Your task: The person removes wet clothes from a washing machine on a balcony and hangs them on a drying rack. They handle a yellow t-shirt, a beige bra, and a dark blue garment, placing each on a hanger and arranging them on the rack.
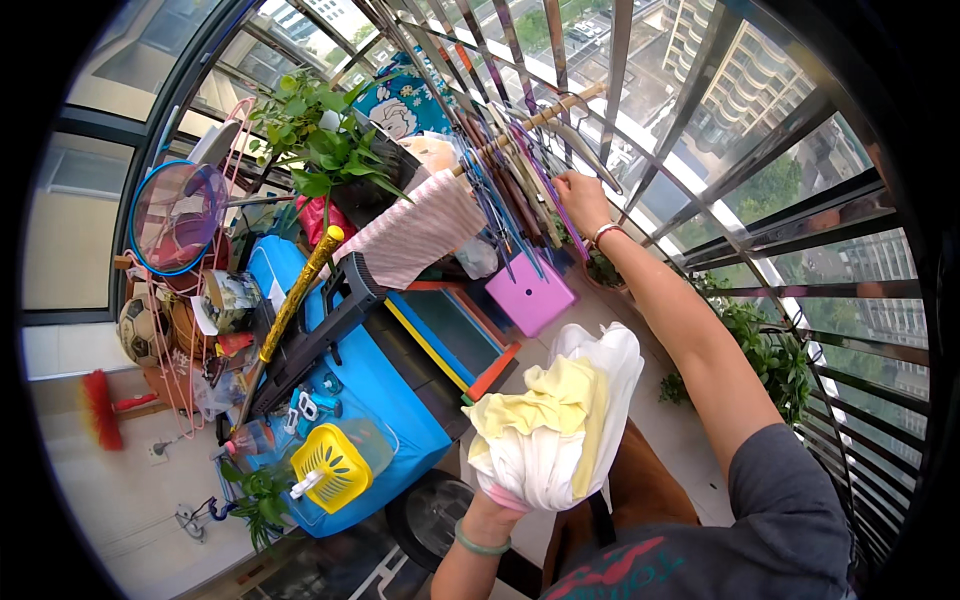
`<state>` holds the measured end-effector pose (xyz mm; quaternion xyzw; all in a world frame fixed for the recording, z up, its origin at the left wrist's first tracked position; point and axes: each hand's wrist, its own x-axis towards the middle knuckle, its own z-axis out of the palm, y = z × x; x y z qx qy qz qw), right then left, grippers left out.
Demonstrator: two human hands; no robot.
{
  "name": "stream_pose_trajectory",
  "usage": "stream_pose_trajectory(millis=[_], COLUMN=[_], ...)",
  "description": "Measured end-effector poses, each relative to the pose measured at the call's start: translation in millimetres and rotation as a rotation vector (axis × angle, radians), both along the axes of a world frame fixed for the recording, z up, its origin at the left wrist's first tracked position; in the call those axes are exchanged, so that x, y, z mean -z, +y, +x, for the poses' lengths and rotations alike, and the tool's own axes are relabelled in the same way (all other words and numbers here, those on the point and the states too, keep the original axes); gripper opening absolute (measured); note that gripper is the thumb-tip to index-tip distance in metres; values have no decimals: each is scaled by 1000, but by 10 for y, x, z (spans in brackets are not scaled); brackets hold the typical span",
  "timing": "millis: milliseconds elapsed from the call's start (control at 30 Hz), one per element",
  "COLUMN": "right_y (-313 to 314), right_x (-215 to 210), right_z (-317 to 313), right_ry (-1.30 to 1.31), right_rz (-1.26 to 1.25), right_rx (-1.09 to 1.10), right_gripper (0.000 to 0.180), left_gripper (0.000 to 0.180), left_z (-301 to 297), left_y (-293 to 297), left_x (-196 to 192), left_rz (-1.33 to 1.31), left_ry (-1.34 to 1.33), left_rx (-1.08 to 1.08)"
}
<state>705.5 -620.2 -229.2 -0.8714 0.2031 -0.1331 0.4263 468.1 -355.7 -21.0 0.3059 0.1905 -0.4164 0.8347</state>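
Note:
My left hand [500, 497], with a green bangle on its wrist, holds up a bunched bundle of white and yellow clothes [545, 420] from below. The cloth hides most of its fingers. My right hand [582, 203] is stretched out toward the window bars. Its fingers are curled closed at a purple clothes hanger [548, 178]. Several more clothes hangers [497, 170], in brown, blue and other colours, hang close together on a wooden pole [545, 118] just left of that hand. A pink striped cloth [418, 228] hangs further left.
A pink stool [530, 292] stands below the hangers. To the left, a blue-covered table [400, 425] bears a yellow basket [333, 467], a black toy gun [325, 325] and a gold tube [300, 295]. Metal bars [690, 215] and potted plants [765, 365] line the right side.

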Motion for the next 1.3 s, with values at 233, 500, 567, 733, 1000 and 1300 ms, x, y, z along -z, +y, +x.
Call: stream_pose_trajectory(millis=[233,500,567,733,1000,1300], right_y=[15,-54,-21,-54,-83,-83], right_x=[181,305,285,349,266,66], right_z=[409,437,432,459,258,97], right_ry=[209,170,153,177,-190,-248], right_rz=[-254,-375,-399,-470,-404,-355], right_rx=[-108,-147,-185,-250,-297,-380], right_gripper=[34,37,37,32,17,15], left_gripper=[61,61,61,63,66,65], left_z=[330,492,533,558,559,441], left_y=[-145,-112,-135,-147,-199,-272], left_x=[173,282,232,259,130,30], left_rz=[-127,-300,-127,-315,-103,-100], left_ry=[75,238,235,310,176,147], left_rx=[-56,-163,-124,-185,-64,-26])
